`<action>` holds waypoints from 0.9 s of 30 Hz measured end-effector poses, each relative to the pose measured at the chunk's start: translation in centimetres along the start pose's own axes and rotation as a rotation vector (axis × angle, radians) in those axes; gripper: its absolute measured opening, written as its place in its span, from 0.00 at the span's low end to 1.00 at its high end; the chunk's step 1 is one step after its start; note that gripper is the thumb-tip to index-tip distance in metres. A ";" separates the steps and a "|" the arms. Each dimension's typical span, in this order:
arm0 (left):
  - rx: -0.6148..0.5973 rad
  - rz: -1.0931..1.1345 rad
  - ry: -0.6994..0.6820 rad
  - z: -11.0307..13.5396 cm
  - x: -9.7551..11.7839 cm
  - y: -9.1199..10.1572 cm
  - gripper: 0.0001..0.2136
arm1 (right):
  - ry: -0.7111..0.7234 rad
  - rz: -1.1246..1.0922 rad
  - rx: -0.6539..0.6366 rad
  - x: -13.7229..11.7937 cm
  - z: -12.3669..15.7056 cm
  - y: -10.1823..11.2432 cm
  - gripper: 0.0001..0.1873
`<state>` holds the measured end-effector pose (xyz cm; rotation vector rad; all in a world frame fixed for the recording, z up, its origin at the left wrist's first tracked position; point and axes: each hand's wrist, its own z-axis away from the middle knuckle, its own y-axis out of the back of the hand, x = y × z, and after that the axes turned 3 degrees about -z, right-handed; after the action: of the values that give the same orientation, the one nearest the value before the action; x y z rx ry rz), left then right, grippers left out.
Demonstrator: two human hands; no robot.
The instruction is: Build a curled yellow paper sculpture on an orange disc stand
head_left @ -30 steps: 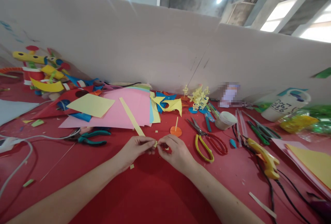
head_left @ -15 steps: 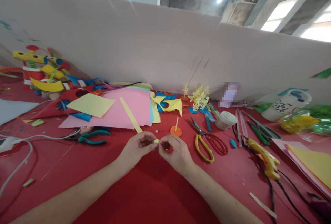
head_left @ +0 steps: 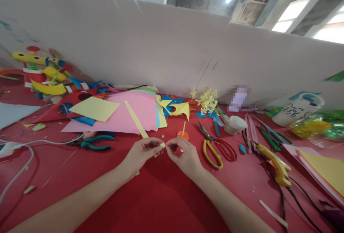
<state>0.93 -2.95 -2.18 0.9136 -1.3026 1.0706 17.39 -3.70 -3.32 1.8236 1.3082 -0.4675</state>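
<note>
My left hand (head_left: 145, 153) pinches a small pale yellow piece of paper (head_left: 162, 145) between thumb and forefinger. Closed from the other side, the fingertips of my right hand (head_left: 186, 155) meet at the edge of the same piece. Just behind my left fingers lies a long pale yellow paper strip (head_left: 135, 119), its near end by the hand. Beyond my right hand, an orange paper disc (head_left: 182, 136) carries an upright thin yellow stick (head_left: 184, 128). Little yellow scraps show on the table around my hands.
Red-and-yellow-handled scissors (head_left: 212, 148) lie right of my hands, with a yellow glue gun (head_left: 278, 166) and its cord farther right. Teal-handled pliers (head_left: 98, 142) are at the left. Behind are coloured sheets (head_left: 134, 109), curled yellow paper pieces (head_left: 208, 102) and a white tub (head_left: 235, 124).
The small paper piece now looks flatter and more turned toward me. My right fingers have shifted slightly, and small yellow scraps now show beneath and beside my hands.
</note>
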 end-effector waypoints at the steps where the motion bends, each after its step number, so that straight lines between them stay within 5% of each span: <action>1: -0.001 -0.010 -0.007 0.0 0.0 0.0 0.07 | 0.005 0.002 -0.003 0.0 0.0 0.0 0.05; 27: 0.034 -0.011 0.007 0.2 0.1 -0.1 0.07 | 0.065 0.066 -0.035 -0.2 0.1 -0.1 0.05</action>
<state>1.00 -3.16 -2.02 0.9410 -1.2756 1.0895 17.26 -3.89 -3.32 1.8607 1.2876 -0.3500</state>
